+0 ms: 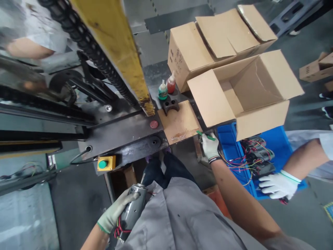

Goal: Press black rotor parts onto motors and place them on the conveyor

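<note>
Head view: where to begin?

With the left hand point(117, 208), gloved, at seven o'clock from picture centre. Curled round a grey motor point(135, 208), just beside grey clothing point(179, 211).

And with the right hand point(210, 147)?

Between three and four o'clock from centre. Pinching a slim green object point(209, 137), too small to name better, at the near right corner of a brown board point(182, 121). Touching that board or just above? Can't tell.

Long axis of the motor?

Tilted, from seven to one o'clock: shaft point(143, 178) at the one o'clock end, red wires point(120, 227) at the seven. Aimed roughly at a notched dark block point(170, 105) on the board's far edge.

Nearer to the board?

Right hand, clearly. Left hand well apart; motor at eight o'clock from the right hand.

Farther out?

From the block, a green bottle point(163, 92) at eleven, a red bottle point(171, 85) at twelve. From the left hand, a yellow button box point(111, 163) at eleven. From the right hand, a flaps-out carton point(267, 83) between one and two, a blue tray point(282, 139) of wired motors point(261, 154) past three, and at four a co-worker's gloved hand point(279, 184), fingers spread, any grip beneath impossible to tell.
</note>
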The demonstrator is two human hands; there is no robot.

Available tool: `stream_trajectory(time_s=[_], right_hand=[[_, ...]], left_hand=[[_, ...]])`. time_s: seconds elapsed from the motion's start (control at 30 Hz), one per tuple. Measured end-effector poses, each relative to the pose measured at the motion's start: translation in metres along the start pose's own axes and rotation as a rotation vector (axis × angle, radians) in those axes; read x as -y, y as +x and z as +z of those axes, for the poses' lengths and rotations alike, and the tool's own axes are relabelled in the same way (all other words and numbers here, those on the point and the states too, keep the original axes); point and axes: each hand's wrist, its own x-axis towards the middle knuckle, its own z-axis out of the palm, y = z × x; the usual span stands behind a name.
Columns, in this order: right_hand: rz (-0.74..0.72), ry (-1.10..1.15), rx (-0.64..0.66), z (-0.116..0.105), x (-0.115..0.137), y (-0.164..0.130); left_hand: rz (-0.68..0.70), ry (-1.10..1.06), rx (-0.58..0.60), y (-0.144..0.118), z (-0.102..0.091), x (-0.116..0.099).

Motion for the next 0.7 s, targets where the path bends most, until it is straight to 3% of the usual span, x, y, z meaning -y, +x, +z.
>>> stream_trajectory(time_s=[0.1, 0.17, 0.27, 0.37, 0.43, 0.53, 0.7], right_hand=[[0.002, 0.033, -0.004, -0.003, 0.02, -0.032], [-0.017, 0.075, 0.063, -0.002, 0.041, -0.071], [0.026, 0.176, 0.266, 0.013, 0.08, -0.148], [0.122, 0.278, 0.509, 0.043, 0.113, -0.227], [0.104, 0.278, 0.662, 0.067, 0.126, -0.268], [-0.055, 0.126, 0.768, 0.099, 0.13, -0.305], [-0.249, 0.058, 0.823, 0.136, 0.118, -0.329]], left_hand=[[0.047, -0.019, 0.055, -0.009, -0.013, -0.005], [0.108, -0.006, 0.07, -0.016, -0.023, -0.009], [0.248, 0.049, 0.089, -0.024, -0.039, -0.016], [0.361, 0.097, 0.092, -0.031, -0.054, -0.022], [0.412, 0.139, 0.053, -0.036, -0.061, -0.024], [0.458, 0.162, -0.003, -0.043, -0.069, -0.022], [0.476, 0.137, -0.065, -0.044, -0.087, -0.008]])
